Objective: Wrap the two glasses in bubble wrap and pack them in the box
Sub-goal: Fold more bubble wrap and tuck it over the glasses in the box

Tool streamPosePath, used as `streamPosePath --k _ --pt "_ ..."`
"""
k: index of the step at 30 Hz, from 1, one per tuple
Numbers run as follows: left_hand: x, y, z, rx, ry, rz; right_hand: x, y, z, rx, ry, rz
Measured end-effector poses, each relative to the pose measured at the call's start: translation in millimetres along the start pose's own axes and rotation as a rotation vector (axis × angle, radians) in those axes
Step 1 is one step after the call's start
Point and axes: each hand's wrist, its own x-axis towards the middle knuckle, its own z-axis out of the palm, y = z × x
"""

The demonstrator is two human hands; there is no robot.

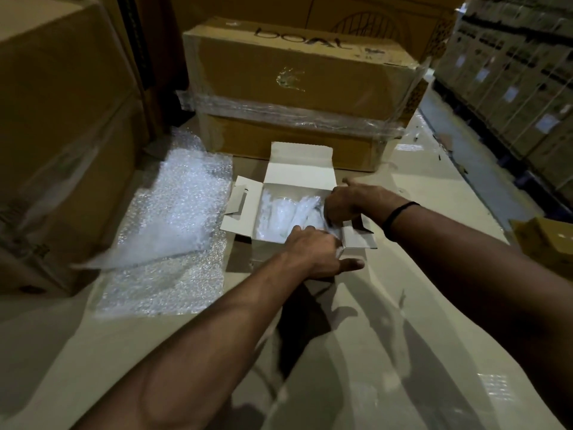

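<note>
A small white box [299, 169] stands open on the work surface, its flaps spread outward. Inside lies a glass wrapped in bubble wrap [279, 215] along the left half. A second wrapped glass [311, 214] sits at the right half, mostly hidden under my hands. My left hand [313, 252] reaches over the box's near rim, fingers closed on the wrapped bundle, thumb sticking out to the right. My right hand [353, 203] comes in from the right and pinches the same bundle at the box's right side.
Loose sheets of bubble wrap [173, 231] lie left of the box. A large taped cardboard carton [297, 88] stands right behind it, more big cartons [59, 125] at the left. A small brown box [548, 243] sits at the right edge. Stacked cartons line the aisle at far right.
</note>
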Motion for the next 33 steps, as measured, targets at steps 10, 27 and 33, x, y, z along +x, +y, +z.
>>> streamPosePath --k 10,27,33 --pt "2 -12 12 -0.032 0.124 0.043 -20 23 22 -0.031 0.379 -0.09" --pt "-5 -32 12 -0.25 0.384 0.152 -9 11 11 0.26 0.34 -0.046" --pt "7 -22 13 -0.088 0.138 0.058 -8 -7 12 -0.019 0.175 0.003"
